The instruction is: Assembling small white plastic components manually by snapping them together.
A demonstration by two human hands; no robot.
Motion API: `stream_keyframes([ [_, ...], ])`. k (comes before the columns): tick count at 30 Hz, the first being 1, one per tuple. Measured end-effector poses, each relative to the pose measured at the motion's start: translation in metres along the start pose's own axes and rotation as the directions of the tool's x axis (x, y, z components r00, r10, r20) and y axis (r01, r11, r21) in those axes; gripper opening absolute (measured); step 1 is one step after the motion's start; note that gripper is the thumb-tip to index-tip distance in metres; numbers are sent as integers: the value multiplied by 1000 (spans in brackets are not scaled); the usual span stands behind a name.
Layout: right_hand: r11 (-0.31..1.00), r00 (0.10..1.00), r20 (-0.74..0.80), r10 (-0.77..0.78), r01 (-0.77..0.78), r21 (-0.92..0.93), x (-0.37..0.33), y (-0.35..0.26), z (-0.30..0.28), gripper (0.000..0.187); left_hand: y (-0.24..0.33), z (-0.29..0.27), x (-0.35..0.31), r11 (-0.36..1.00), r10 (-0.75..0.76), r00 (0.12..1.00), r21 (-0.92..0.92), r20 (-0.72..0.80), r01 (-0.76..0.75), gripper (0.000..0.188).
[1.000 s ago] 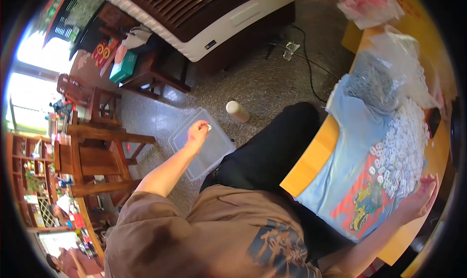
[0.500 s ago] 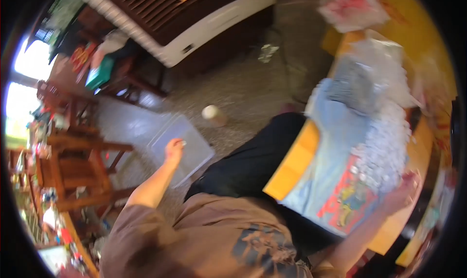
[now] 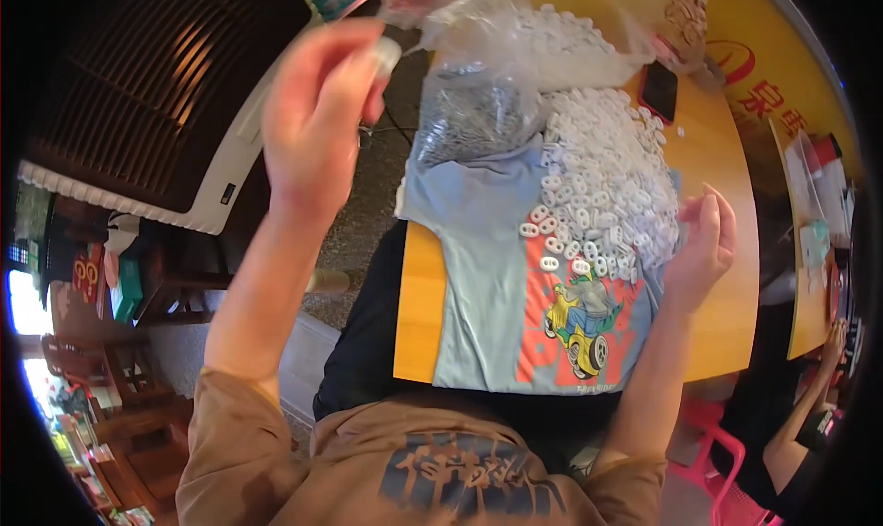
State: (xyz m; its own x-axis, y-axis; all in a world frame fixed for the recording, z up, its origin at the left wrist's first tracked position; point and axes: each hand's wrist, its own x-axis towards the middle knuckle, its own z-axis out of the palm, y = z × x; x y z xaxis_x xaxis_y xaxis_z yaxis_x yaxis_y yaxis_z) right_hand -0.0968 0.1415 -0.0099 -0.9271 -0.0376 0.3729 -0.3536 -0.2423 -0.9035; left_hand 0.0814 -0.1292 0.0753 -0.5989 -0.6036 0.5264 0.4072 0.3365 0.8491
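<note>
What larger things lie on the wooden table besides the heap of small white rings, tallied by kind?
Light blue T-shirt with cartoon print: 1
Clear plastic bags: 2
Dark phone: 1
Total: 4

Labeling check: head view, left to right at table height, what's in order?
Left hand → clear bag of small grey parts → pile of white plastic rings → right hand → bare yellow tabletop edge.

Brown short-sleeved shirt [image 3: 423, 471], dark print, black trousers [image 3: 368, 342]
</note>
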Motion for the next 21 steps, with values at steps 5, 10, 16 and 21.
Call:
stream_keyframes([
  [5,996,1000,-5,1,-1,-87,0,3,0,15,6,97,73,807,348,923,449,162,-383,13],
  [10,994,998,52,21,-15,-105,-1,-2,8,19,-24,115,103,194,526,697,730,487,-656,18],
  [16,998,999,35,-9,11,-65,0,-4,-5,15,-35,97,-11,607,263,575,330,775,-723,17],
  [21,999,989,138,-49,48,11,1,-4,3,15,-43,77,-86,781,-93,581,422,808,-461,23],
])
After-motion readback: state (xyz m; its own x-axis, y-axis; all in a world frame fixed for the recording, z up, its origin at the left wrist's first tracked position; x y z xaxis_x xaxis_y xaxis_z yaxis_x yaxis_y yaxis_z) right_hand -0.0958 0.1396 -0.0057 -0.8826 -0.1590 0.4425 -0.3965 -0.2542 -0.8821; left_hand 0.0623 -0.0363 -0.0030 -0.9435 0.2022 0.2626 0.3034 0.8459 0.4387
